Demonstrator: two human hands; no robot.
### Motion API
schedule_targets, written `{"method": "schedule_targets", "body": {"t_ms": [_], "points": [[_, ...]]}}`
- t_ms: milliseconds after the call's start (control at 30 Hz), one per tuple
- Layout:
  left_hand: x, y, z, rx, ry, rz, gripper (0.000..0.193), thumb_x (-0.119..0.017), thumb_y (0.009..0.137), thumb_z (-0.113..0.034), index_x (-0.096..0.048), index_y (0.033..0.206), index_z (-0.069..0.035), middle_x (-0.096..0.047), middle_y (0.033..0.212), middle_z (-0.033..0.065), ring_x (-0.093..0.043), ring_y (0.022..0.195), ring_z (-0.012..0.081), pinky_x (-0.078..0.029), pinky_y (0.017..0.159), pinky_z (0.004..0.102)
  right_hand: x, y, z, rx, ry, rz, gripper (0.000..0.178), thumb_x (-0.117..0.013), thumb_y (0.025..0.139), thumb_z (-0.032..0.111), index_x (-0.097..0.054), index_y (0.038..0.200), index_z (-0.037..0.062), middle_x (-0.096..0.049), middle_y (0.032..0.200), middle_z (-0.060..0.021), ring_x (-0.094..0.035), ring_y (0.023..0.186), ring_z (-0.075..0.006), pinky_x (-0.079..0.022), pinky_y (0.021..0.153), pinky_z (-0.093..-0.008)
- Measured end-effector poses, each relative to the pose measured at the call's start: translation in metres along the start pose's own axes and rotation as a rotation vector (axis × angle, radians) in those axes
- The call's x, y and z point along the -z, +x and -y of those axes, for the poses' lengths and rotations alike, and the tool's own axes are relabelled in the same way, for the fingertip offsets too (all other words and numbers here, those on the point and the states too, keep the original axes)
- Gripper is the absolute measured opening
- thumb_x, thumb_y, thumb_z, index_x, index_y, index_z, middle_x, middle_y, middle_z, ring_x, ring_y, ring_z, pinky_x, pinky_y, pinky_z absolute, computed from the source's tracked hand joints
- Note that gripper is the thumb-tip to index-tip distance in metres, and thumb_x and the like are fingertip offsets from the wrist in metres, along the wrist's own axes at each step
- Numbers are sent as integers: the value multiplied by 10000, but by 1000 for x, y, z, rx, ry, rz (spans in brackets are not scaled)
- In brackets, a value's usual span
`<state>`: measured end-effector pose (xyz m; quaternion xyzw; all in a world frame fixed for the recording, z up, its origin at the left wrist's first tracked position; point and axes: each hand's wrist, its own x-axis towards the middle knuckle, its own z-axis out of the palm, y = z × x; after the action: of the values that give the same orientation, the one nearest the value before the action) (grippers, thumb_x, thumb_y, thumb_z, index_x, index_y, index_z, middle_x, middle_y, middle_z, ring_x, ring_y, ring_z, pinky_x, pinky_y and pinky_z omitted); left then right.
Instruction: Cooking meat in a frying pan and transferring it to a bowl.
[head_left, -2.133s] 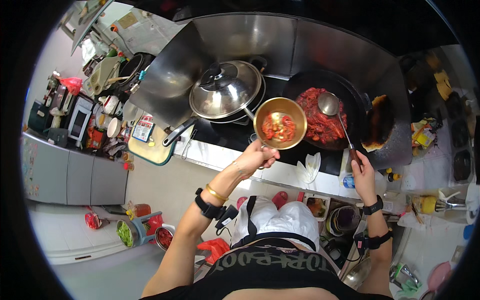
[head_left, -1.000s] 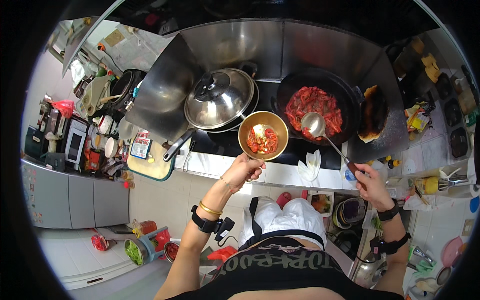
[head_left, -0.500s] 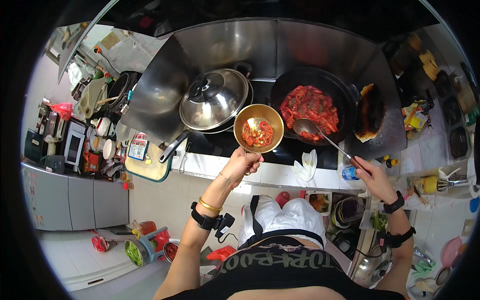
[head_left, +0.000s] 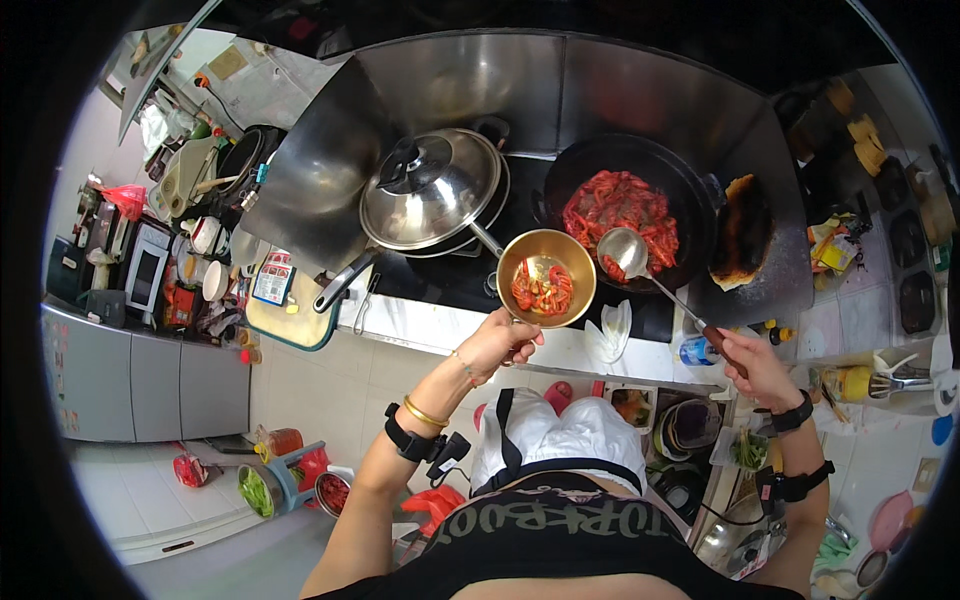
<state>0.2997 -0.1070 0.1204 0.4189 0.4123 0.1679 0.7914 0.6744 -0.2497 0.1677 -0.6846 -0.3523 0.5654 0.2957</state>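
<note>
My left hand (head_left: 496, 343) is closed on the near rim of a gold-coloured metal bowl (head_left: 580, 296), held in front of the stove's edge. Some red crayfish (head_left: 532, 287) with chopped pale bits lie inside it. In my right hand (head_left: 757, 368) is the brown handle of a metal ladle (head_left: 625, 250). The ladle's head is over the near side of a black wok (head_left: 690, 258), against a heap of red crayfish (head_left: 620, 205). How much the ladle holds I cannot tell. Left of the wok sits a pan under a domed steel lid (head_left: 432, 190).
Steel splash guards (head_left: 460, 85) stand behind and beside the stove. A black pan handle (head_left: 345, 280) juts over the counter edge. A crumpled white cloth or tissue (head_left: 608, 335) lies by the wok, near a blue-labelled bottle (head_left: 697, 350). At left is a cutting board (head_left: 300, 325).
The bowl in my left hand has moved right and toward me. The ladle's head has risen slightly and tilted, and my right hand has shifted a little nearer to me.
</note>
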Motion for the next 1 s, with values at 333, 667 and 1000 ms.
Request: {"method": "schedule_targets", "body": {"t_ms": [333,667,1000], "points": [[6,-4,38,180,-89,12,133,-528,898,-115,-558,813,-17,-499,624,6,-410,501,59,-297,443,198,3,25,-14,-342,820,294,312,-434,999,298,-477,1234,96,-480,647,14,-319,380,-6,-232,313,-159],[10,26,58,223,-224,-10,121,-558,873,-83,-578,837,31,-516,652,31,-433,529,64,-305,455,202,-30,-28,32,-56,426,87,467,-429,998,264,-365,1418,71,-471,634,17,-323,387,-2,-242,330,-148],[17,18,68,158,-184,-19,114,-577,864,-124,-581,801,-29,-515,596,0,-438,479,57,-306,431,179,-94,-60,13,373,-530,-91,422,-526,937,96,-467,1344,3,-646,1121,-107,-610,945,-179,-459,839,-284]]}}
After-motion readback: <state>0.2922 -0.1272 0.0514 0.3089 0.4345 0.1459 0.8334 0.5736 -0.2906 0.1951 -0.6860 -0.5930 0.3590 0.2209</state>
